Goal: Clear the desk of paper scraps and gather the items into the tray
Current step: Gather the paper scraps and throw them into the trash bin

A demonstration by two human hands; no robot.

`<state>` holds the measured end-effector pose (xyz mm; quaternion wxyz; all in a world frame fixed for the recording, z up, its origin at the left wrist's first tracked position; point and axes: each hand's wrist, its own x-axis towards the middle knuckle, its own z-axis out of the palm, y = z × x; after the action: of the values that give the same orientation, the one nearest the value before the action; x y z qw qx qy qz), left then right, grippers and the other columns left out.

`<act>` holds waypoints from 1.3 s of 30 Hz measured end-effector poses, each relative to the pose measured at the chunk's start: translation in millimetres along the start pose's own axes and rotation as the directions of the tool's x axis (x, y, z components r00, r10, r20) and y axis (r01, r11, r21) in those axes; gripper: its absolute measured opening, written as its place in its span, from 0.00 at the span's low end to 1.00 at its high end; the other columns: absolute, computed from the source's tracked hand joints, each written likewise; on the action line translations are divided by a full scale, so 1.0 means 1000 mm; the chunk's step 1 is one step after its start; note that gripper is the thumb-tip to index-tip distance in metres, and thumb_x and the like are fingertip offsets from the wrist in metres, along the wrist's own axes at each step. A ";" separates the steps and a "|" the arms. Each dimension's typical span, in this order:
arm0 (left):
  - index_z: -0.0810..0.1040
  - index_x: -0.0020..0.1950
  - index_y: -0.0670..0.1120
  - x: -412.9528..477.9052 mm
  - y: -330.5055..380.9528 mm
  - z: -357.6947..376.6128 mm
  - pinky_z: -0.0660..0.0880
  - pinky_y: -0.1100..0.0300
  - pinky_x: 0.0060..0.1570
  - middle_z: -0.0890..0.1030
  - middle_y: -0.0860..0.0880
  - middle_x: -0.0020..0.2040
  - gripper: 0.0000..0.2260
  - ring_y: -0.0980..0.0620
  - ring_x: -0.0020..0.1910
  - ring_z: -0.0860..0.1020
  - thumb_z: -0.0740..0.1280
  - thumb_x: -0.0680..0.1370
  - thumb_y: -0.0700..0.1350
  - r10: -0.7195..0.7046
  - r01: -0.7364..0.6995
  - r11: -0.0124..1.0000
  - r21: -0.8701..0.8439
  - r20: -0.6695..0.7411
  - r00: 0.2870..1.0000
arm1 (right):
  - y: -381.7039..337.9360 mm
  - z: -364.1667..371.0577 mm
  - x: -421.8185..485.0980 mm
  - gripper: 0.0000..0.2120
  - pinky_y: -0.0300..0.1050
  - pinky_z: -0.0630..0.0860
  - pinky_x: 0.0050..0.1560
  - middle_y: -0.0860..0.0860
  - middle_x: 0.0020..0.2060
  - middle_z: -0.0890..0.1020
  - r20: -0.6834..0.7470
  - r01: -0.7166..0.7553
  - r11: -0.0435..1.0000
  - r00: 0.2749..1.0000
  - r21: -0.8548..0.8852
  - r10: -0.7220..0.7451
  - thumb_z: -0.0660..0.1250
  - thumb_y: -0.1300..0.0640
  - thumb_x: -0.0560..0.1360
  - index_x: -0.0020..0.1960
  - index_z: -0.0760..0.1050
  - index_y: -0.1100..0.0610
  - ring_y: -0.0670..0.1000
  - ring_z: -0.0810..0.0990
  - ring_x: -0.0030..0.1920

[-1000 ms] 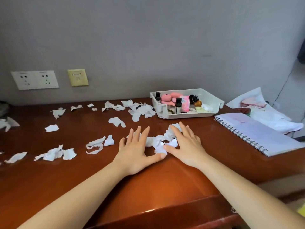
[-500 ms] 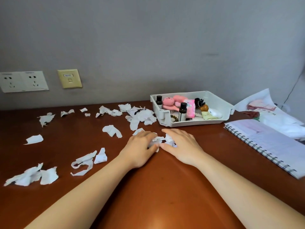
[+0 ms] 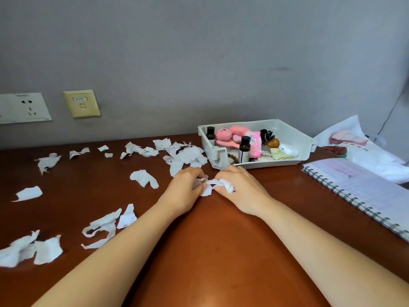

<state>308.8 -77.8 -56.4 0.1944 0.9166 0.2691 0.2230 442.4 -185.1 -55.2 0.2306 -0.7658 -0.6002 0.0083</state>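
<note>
Fingers of the left hand (image 3: 182, 191) and right hand (image 3: 242, 192) are curled inward, together pinching 1 bunch of paper scraps (image 3: 209, 188) between them, probably to compact the pieces into a wad that lifts in 1 go. The tray (image 3: 294, 134), already holding small items, sits at 1 o'clock from the hands. Loose scraps (image 3: 143, 178) litter the desk (image 3: 221, 251) from 8 to 12 o'clock.

Bare forearms (image 3: 124, 247) (both), left hand (image 3: 183, 190), right hand (image 3: 242, 191) — bare
</note>
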 end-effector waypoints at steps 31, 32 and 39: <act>0.73 0.34 0.50 -0.053 0.027 -0.017 0.69 0.61 0.40 0.76 0.54 0.32 0.12 0.55 0.35 0.73 0.65 0.78 0.46 -0.233 0.113 0.873 -0.474 -0.202 0.951 | -0.007 -0.022 -0.046 0.18 0.40 0.64 0.29 0.48 0.24 0.68 -0.160 -0.271 0.884 0.922 0.381 0.352 0.60 0.54 0.77 0.30 0.63 0.55 0.45 0.71 0.24; 0.74 0.34 0.49 -0.059 0.032 -0.017 0.70 0.63 0.39 0.77 0.53 0.32 0.12 0.55 0.35 0.73 0.65 0.78 0.45 -0.256 0.121 0.850 -0.513 -0.200 0.946 | -0.010 -0.023 -0.049 0.16 0.39 0.63 0.29 0.49 0.25 0.69 -0.146 -0.272 0.875 0.924 0.401 0.354 0.60 0.55 0.77 0.31 0.65 0.57 0.46 0.71 0.25; 0.75 0.35 0.46 -0.088 0.080 -0.033 0.73 0.64 0.40 0.79 0.51 0.39 0.11 0.56 0.37 0.74 0.66 0.77 0.46 -0.281 0.120 0.698 -0.706 -0.116 0.953 | -0.030 -0.071 -0.087 0.15 0.39 0.63 0.29 0.52 0.26 0.72 -0.065 -0.190 0.916 0.972 0.355 0.227 0.60 0.55 0.77 0.38 0.72 0.65 0.47 0.69 0.27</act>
<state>258.0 -182.9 -17.9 0.5152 0.7126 0.2844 0.3820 411.3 -284.7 -3.8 0.3904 -0.7722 -0.4915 0.0981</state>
